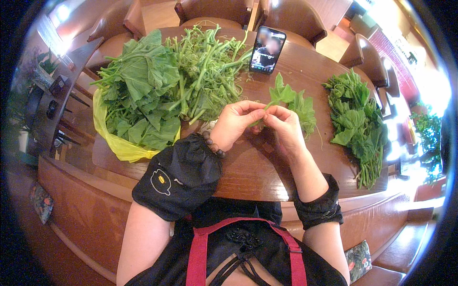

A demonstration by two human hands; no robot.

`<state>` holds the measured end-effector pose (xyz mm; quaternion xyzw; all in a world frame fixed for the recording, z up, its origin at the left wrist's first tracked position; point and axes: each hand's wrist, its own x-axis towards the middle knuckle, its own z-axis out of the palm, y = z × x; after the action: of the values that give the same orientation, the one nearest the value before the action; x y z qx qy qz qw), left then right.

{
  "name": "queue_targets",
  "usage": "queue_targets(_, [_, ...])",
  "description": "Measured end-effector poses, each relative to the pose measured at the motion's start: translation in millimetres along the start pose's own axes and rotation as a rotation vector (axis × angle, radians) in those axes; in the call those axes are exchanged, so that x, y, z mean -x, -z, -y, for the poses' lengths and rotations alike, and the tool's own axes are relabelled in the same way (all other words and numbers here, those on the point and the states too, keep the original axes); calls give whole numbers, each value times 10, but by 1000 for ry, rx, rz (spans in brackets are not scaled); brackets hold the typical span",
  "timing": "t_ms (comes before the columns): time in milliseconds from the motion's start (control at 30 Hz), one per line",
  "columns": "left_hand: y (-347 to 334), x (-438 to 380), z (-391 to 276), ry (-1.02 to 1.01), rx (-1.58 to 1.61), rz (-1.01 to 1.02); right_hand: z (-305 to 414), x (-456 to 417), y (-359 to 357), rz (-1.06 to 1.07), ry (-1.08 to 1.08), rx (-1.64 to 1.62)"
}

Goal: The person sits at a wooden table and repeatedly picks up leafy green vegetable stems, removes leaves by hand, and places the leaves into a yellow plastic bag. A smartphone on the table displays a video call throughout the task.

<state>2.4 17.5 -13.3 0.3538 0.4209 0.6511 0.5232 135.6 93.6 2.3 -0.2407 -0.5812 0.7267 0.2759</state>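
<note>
Over the middle of the table, my left hand (238,121) and my right hand (284,127) meet with thumbs and fingertips pinched on the green stem of a leafy shoot (281,91). Its leaf spreads just beyond my fingers. Right behind my right hand lies a small heap of leaves with thin tendrils (302,111). Left of my hands is a large pile of stems and curly tendrils (211,71). Beside that, broad green leaves (143,78) are heaped on a yellow plastic bag (118,141). A bundle of leafy shoots (354,121) lies at the right.
The brown wooden table (250,175) has a curved edge. A smartphone (267,50) stands upright at the back with its screen lit. Chairs (214,12) line the far side, and a leather bench (86,193) runs along the near side. Potted plants stand at both sides.
</note>
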Motion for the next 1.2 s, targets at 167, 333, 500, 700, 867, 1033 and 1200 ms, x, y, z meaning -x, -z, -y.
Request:
queue_targets(167, [-7,5,-11,-24,11,9,-93,-42,74,-24,14,55])
queue_targets(333, [2,5,-23,-34,-20,-7,-43,-25,26,-16,1,21])
queue_targets(500, [-21,12,-17,-38,-29,-7,-52,-18,35,-12,19,22])
queue_targets(700, [-31,18,-17,-59,-49,-4,-64,-23,34,-23,14,30])
queue_targets(867, [-61,31,-31,-83,-98,-15,-63,-20,28,-30,6,30])
queue_targets(1033, [-26,18,-37,-155,-238,-6,-25,-36,53,-34,7,135])
queue_targets(1200, [-31,24,-46,-183,-297,-3,-45,-39,46,-28,43,83])
